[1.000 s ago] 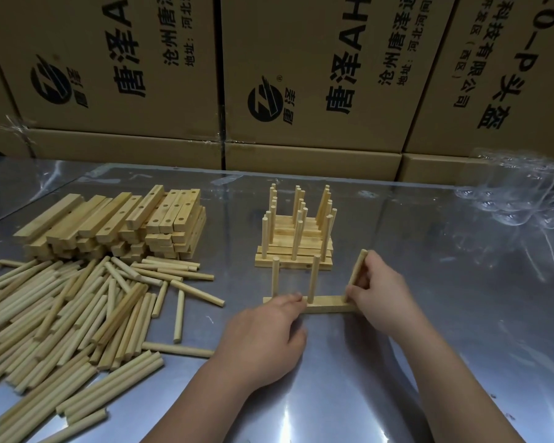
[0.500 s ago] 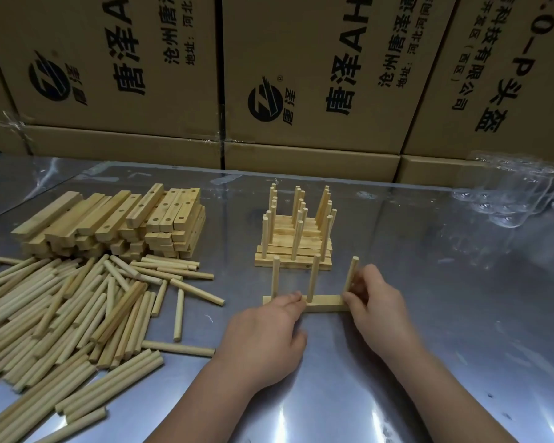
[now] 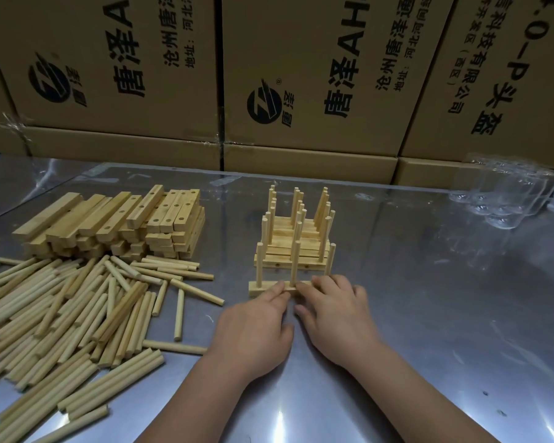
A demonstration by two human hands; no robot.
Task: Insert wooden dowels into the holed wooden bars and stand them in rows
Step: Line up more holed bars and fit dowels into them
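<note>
A holed wooden bar lies on the metal table with three dowels standing upright in it. It sits just in front of the finished rows of bars with dowels. My left hand reaches to the bar's middle and its fingertips touch the front face. Beside it, my right hand lies with its fingers over the right half of the bar, hiding that end. Neither hand holds a loose dowel.
A stack of holed bars stands at the back left, with a wide heap of loose dowels in front of it. Clear plastic packaging sits at the far right. Printed cardboard boxes wall off the table's back edge.
My right hand pushed the tilted third dowel upright, let it go and came down onto the bar. The bar now sits a little closer to the finished rows.
</note>
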